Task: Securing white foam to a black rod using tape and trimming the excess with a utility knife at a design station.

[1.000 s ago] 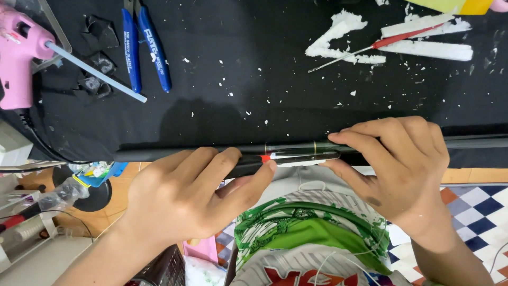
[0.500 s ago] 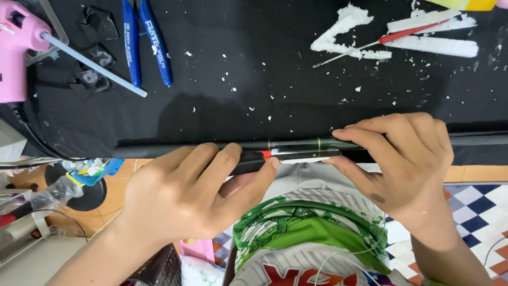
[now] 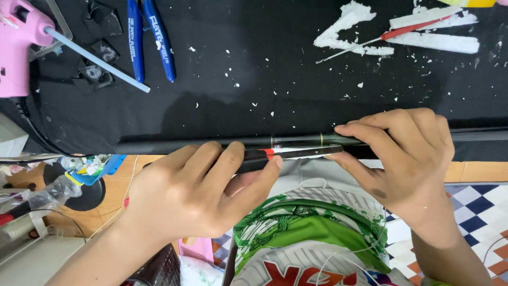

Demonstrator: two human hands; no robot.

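Pink glue gun (image 3: 21, 47) cut by left edge; hands (image 3: 196, 196) hide rod (image 3: 301, 152) ends.

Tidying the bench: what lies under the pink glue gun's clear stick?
Under the glue stick, crumpled black scraps on black cloth; the gun covers the rest.

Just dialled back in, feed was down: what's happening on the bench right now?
A person's left hand and right hand grip a slim black rod with red and white bands at the near edge of the black work mat. Blue-handled pliers, a pink glue gun and white foam scraps lie untouched.
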